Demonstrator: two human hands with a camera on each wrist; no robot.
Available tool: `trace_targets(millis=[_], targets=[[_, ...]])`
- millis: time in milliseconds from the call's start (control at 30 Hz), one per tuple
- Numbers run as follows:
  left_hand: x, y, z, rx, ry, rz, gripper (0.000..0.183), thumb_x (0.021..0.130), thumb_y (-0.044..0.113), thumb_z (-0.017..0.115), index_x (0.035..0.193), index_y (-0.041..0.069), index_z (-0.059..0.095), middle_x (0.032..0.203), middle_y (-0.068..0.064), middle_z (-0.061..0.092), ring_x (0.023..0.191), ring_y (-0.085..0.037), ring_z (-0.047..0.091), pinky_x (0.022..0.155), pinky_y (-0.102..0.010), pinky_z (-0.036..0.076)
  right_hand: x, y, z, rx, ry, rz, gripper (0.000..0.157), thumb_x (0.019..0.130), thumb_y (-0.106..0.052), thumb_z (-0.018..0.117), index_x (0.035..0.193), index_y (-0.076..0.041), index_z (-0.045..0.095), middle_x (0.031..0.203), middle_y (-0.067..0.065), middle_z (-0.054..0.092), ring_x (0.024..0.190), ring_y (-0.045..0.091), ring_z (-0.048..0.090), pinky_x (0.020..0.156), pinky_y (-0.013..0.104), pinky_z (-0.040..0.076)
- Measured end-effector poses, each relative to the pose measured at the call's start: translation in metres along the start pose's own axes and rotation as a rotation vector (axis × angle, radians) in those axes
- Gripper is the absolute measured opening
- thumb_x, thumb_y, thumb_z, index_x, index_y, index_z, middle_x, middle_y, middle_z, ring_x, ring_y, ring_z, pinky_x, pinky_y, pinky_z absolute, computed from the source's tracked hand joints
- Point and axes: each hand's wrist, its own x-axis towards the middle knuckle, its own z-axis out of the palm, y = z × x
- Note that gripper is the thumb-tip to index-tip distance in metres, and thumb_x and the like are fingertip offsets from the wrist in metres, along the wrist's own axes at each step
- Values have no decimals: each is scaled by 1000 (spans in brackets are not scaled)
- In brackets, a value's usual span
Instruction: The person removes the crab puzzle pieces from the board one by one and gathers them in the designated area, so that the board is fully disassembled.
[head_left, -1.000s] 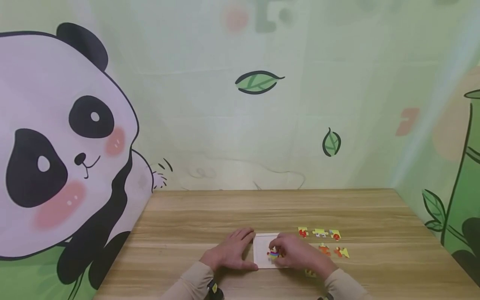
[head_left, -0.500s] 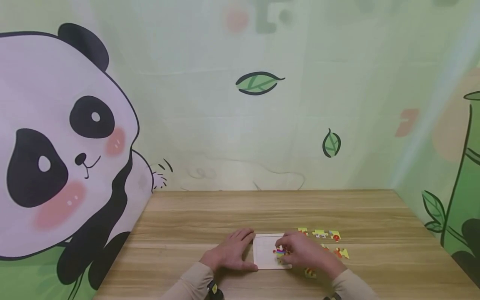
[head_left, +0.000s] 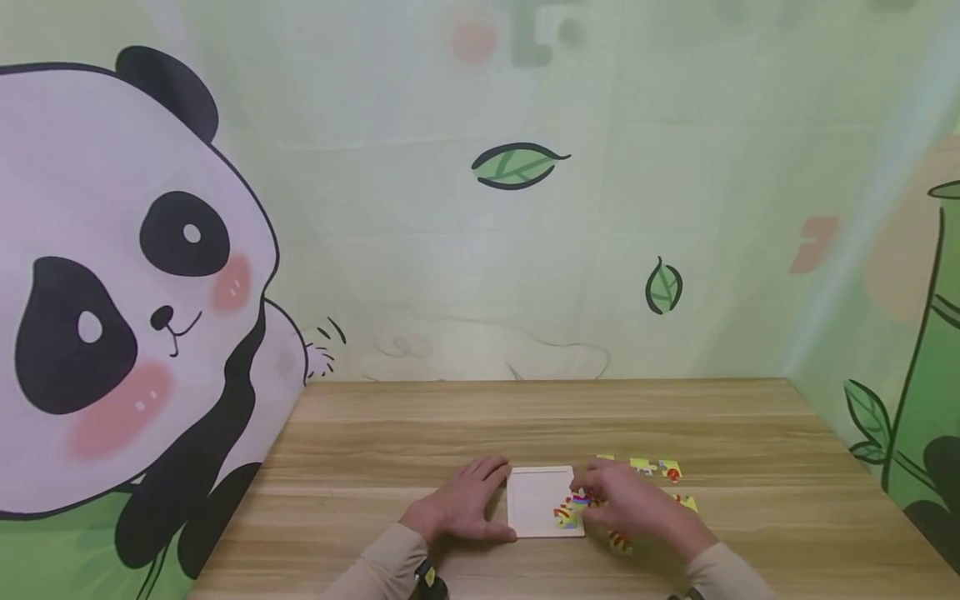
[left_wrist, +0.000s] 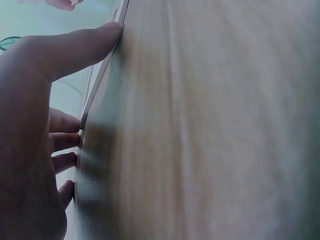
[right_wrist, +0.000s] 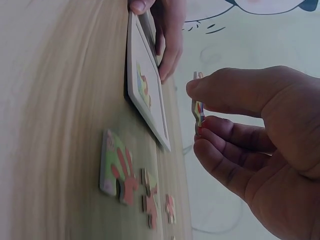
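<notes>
A shallow white puzzle tray (head_left: 531, 502) lies on the wooden table. My left hand (head_left: 468, 502) rests at its left side, thumb and fingers spread along the edge. One puzzle piece (head_left: 566, 518), yellow with red, sits in the tray's near right corner. Above the tray's right edge my right hand (head_left: 633, 507) pinches a second, multicoloured puzzle piece (right_wrist: 197, 111) between thumb and fingertips. The right wrist view shows this piece edge-on, raised off the table. In the left wrist view the left thumb (left_wrist: 92, 42) touches the tray's edge.
Several loose puzzle pieces lie right of the tray, among them a red-and-yellow piece (head_left: 620, 543) near the front and a corner piece (head_left: 671, 471) farther back. My right hand partly covers others. Behind the table (head_left: 375, 417) hangs a panda-printed backdrop (head_left: 420, 208).
My right hand has moved right across the tray, carrying the pinched piece to its right edge. The piece in the near right corner now shows. My left hand has stayed put.
</notes>
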Motion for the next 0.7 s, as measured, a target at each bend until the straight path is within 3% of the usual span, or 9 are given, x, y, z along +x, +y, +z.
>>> trace_targets(millis=[133, 367, 533, 700], targets=[[0, 0, 1, 1, 2, 4, 102, 78, 73, 61, 151, 8, 32, 154, -8, 34, 142, -26, 31, 117, -48, 29, -5, 4, -2, -15, 5, -4, 24, 81, -16, 76, 103, -8, 74, 84, -4, 58, 70, 4, 50, 61, 18, 45], [2, -2, 2, 14, 6, 5, 101, 78, 73, 60, 151, 8, 32, 154, -8, 34, 142, -26, 32, 117, -47, 30, -14, 8, -6, -64, 27, 41, 31, 75, -15, 78, 106, -12, 75, 93, 1, 65, 80, 15, 58, 69, 28, 52], [2, -2, 2, -1, -2, -1, 101, 78, 73, 60, 151, 9, 32, 154, -7, 33, 142, -25, 31, 117, -47, 29, -19, 11, -10, -13, 28, 53, 28, 74, -11, 76, 102, -10, 73, 87, -4, 58, 73, 5, 50, 60, 19, 46], [1, -2, 2, -5, 0, 1, 100, 78, 73, 60, 151, 9, 33, 154, -7, 33, 142, -25, 32, 117, -47, 30, -26, 14, -14, 17, 42, 37, 25, 75, -10, 78, 99, -10, 73, 83, -5, 55, 70, 5, 48, 58, 17, 44]])
